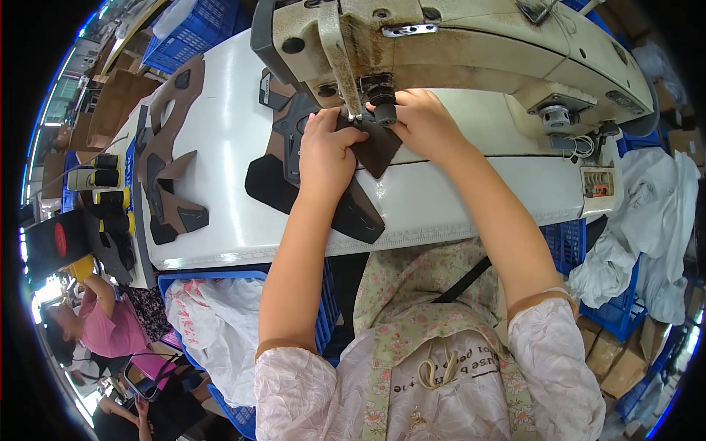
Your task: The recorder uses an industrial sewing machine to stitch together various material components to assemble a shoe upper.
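A beige industrial sewing machine (471,55) stretches across the top over a white worktable. Beneath its needle area lies a brown and black shoe upper (379,151), with a dark pointed flap toward me. My left hand (329,151) grips the piece from the left, thumb bent inward over it beside the presser foot. On the other side, my right hand (428,125) holds its right edge, the fingertips partly hidden behind the machine head. Black and brown parts of the upper (357,213) spread out under and around my left wrist. The needle point itself is hidden.
More brown and black upper pieces (170,158) lie at the table's left. Thread spools (107,178) stand beyond them. Blue baskets with white bags (213,316) sit below the table's front edge, and white cloth (636,220) hangs at right. A person in pink (114,323) sits at far left.
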### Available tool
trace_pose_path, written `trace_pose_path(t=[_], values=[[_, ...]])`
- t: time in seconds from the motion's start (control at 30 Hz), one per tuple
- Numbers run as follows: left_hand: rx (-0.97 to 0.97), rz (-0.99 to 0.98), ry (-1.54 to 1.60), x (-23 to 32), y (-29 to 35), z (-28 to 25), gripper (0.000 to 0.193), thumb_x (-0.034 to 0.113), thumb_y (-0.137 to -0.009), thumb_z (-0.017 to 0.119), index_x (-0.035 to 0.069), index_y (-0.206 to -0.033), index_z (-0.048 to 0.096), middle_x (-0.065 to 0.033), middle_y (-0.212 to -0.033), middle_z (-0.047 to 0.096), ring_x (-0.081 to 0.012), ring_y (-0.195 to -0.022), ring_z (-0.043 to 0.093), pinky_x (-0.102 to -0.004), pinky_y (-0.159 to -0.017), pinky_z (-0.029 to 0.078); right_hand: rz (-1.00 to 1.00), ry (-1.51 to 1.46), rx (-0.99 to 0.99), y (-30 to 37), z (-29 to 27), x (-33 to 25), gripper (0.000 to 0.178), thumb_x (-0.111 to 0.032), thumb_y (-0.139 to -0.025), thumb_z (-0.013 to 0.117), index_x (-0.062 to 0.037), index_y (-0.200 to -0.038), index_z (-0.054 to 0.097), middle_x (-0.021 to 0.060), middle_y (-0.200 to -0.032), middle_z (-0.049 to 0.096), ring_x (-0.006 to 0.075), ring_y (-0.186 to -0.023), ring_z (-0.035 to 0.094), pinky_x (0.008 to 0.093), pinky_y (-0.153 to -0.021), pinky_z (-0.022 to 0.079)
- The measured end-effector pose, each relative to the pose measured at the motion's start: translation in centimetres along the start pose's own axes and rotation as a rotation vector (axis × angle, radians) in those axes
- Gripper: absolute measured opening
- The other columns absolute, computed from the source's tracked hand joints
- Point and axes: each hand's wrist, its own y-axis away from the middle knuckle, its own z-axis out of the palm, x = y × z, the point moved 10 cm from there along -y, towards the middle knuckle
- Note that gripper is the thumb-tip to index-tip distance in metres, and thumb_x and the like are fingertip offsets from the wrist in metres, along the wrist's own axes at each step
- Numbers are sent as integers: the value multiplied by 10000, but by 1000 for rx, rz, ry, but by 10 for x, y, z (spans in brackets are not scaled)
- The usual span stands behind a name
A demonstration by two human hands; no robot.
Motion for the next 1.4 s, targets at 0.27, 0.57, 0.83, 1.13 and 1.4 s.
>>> trace_pose_path(t=[0.27,0.57,0.83,1.13,1.4], values=[[-94,25,81,-8,-7,2,354,-63,-653,549,113,-867,769,-198,-1171,619,-373,-1142,544,-487,-1090,363,531,-111,132,26,-7,69,323,-201,-922,605,-81,-1220,636,126,-1173,654,286,-1158,554,382,-992,411],[-215,-23,178,-15,-10,-5,383,-112,-668,514,103,-864,764,-145,-1225,622,-355,-1198,522,-461,-1130,326,463,-100,253,-6,-56,106,419,-301,-957,563,-47,-1290,572,173,-1327,567,286,-1275,489,383,-1071,374],[-271,24,240,-13,-16,-9,374,-125,-645,526,93,-824,771,-126,-1218,632,-331,-1145,550,-366,-977,441,63,369,312,-14,-65,105,415,-293,-946,573,-57,-1287,578,167,-1326,568,294,-1264,501,390,-1052,399],[-346,117,366,-18,-24,-5,386,-147,-572,502,47,-789,756,-163,-1214,643,-339,-1183,552,-359,-991,448,146,79,46,46,-76,72,321,-152,-918,578,-263,-1211,652,123,-876,652,324,-803,627,407,-722,505],[-419,86,353,-16,-23,-2,449,-179,-560,460,28,-827,755,-163,-1275,614,-352,-1241,503,-361,-1047,391,328,5,157,62,-81,73,341,-172,-951,550,-214,-1286,596,127,-875,656,320,-796,634,408,-712,506]])
